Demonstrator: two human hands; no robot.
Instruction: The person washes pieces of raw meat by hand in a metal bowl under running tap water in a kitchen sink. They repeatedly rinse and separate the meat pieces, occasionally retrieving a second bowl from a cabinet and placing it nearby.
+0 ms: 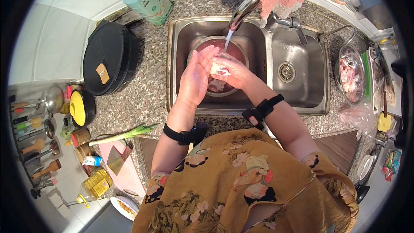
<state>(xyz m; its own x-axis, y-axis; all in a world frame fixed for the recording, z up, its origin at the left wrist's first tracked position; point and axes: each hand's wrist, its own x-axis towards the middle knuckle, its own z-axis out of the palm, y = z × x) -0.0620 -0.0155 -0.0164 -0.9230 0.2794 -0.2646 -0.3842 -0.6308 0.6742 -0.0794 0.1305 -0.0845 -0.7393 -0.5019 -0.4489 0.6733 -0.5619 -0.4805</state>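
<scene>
Over the left basin of the steel sink [173, 73], my right hand [236, 71] grips a piece of raw meat [219, 70], pale and pinkish. My left hand [196, 75] is beside it, palm up and wet, fingers stretched out. Below both hands sits a round metal bowl [246, 54] with reddish water and more meat in it. Water runs from the chrome faucet [238, 17] down toward my right hand and the bowl. My hands hide part of the bowl.
A clear bowl of raw meat [350, 75] stands right of the sink. Left are a black lidded pan [105, 56], a green soap bottle [148, 1], a yellow-lidded pot [77, 108], a green onion [125, 134], and a cleaver [115, 160] on a pink cutting board [133, 177].
</scene>
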